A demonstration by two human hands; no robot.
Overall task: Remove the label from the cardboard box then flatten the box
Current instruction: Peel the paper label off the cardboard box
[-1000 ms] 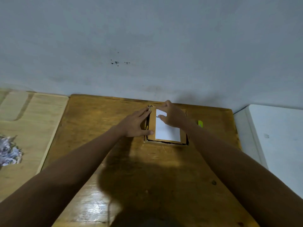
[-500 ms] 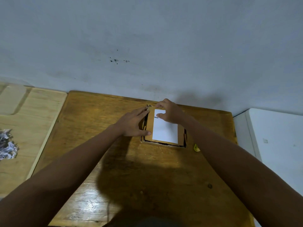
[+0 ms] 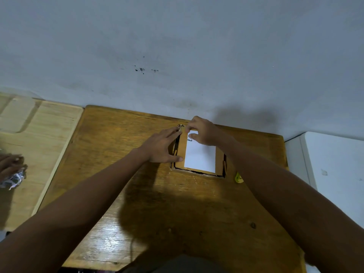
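Boxes: one cardboard box (image 3: 218, 161). It lies on the far part of the brown table, near the wall.
Labels: one white label (image 3: 200, 159). It is stuck on top of the box and covers most of the top.
Hands on the box: two.
Left hand (image 3: 162, 147): it lies flat on the left side of the box. The fingers are straight, and the thumb touches the near left corner of the box, just beside the label.
Right hand (image 3: 203, 131): it is at the far left corner of the label. The thumb and the bent fingers come together there like a pinch. I cannot tell if the corner is lifted yet.
Other hand: one more hand (image 3: 9, 164) shows at the far left edge, with a ball of crumpled paper (image 3: 13, 179) just beside it.
Small things: one yellow bit (image 3: 238, 177) on the table, near the right side of the box.
Tables: one shiny brown wooden table (image 3: 177, 213), and one pale wooden top (image 3: 39, 134) touching its left side.
White thing: one white flat top (image 3: 338, 168) at the right.
Room: a gray-blue wall (image 3: 177, 46) behind the tables, with a few small dark spots (image 3: 142, 69).
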